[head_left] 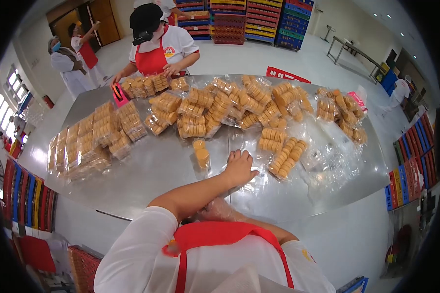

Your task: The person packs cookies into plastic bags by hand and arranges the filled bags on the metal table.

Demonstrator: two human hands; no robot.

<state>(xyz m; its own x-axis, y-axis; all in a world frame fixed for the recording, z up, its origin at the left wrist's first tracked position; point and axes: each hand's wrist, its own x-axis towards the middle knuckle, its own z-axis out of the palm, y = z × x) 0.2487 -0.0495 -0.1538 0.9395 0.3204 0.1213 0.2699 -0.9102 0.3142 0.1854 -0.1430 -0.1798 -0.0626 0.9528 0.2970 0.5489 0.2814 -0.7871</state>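
My left hand (238, 168) rests palm down on the steel table (181, 180), its fingers spread and nothing in them. Just left of it lies a small clear pack of round biscuits (201, 154). Two more biscuit packs sit to its right: a longer double-row pack (287, 157) and a shorter pack (272, 139) behind it. My right hand (216, 210) is close to my chest, below the left forearm. It is blurred and partly covered, so its fingers do not show clearly.
A heap of bagged biscuits (205, 105) runs along the far side, and stacked packs (85, 139) stand at left. Clear plastic bags (332, 156) lie at right. Across the table a person in a red apron (154, 58) handles packs by a pink object (119, 95).
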